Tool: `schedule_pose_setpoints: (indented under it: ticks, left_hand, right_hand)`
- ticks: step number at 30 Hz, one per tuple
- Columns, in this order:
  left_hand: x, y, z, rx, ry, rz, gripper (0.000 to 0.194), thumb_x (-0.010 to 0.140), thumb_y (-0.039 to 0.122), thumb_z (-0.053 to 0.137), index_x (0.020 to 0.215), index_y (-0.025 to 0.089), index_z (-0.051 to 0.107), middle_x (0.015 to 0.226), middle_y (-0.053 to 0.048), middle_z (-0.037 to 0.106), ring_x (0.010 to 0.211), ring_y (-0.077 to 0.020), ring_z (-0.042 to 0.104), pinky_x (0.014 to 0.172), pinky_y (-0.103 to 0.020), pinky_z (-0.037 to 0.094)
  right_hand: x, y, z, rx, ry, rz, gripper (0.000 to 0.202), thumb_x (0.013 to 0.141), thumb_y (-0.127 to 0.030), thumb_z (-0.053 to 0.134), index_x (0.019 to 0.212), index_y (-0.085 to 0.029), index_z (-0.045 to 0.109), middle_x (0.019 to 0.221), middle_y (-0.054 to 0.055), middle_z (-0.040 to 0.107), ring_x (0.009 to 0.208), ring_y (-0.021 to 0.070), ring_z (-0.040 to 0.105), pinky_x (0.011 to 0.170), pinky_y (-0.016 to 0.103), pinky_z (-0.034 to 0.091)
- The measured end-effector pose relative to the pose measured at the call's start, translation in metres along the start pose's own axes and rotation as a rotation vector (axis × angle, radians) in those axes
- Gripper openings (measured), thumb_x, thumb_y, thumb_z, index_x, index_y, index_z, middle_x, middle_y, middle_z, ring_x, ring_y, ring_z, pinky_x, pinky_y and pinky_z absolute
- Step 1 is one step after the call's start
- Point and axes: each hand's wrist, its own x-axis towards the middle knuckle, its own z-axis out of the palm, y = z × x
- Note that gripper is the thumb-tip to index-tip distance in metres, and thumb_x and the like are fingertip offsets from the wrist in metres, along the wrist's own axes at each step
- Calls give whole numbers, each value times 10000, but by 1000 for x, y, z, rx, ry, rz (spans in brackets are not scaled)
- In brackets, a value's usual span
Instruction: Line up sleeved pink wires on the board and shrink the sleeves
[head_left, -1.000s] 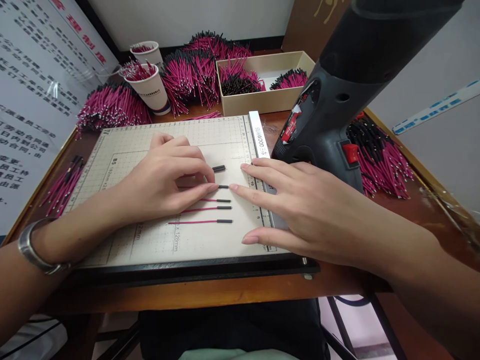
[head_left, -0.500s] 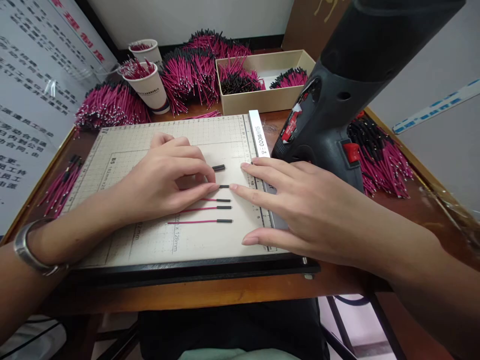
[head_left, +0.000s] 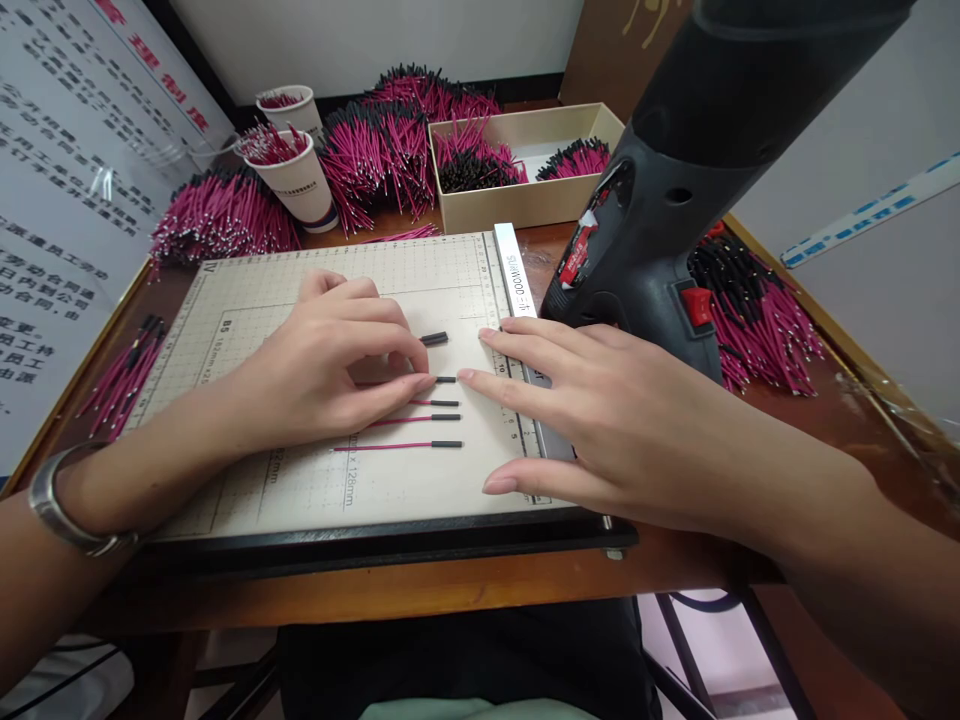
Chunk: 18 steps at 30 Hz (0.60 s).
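Note:
My left hand (head_left: 352, 350) rests on the cutting board (head_left: 420, 490), its thumb and forefinger closed on a thin wire. Only the wire's black sleeved end (head_left: 446, 380) sticks out past the fingertips; the rest is hidden by the hand. Flat and spread, my right hand (head_left: 585, 410) lies over the board's right edge and metal ruler strip (head_left: 514, 265). Its index fingertip is right at the black end. Closer to me lie several pink wires with black sleeves (head_left: 446, 444), roughly parallel. More black sleeved ends (head_left: 433, 339) show just beyond the left fingers.
A dark heat gun (head_left: 660, 230) with a red switch stands behind my right hand. Pink wire heaps (head_left: 379, 150), paper cups (head_left: 300, 185) of wires and a cardboard box (head_left: 525, 205) line the back. Other wires lie right (head_left: 772, 320) and left (head_left: 131, 370).
The pinched wire's black end has shifted slightly towards me, closer to the row of wires. Both hands stay almost where they were; the whole view has moved a little.

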Motion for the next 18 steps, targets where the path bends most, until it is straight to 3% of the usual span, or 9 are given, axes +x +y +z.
schedule_pose_setpoints:
  ticks: [18]
  left_hand:
    - [1, 1, -1, -3, 9, 0, 219, 1004, 360, 667, 843, 229, 736, 782, 22, 717, 750, -178, 529, 818, -406, 273]
  right_hand:
    - [0, 1, 0, 32, 4, 32, 683, 1129, -588, 315, 1392, -78, 685, 1450, 208, 657, 1378, 387, 622, 938, 518, 618]
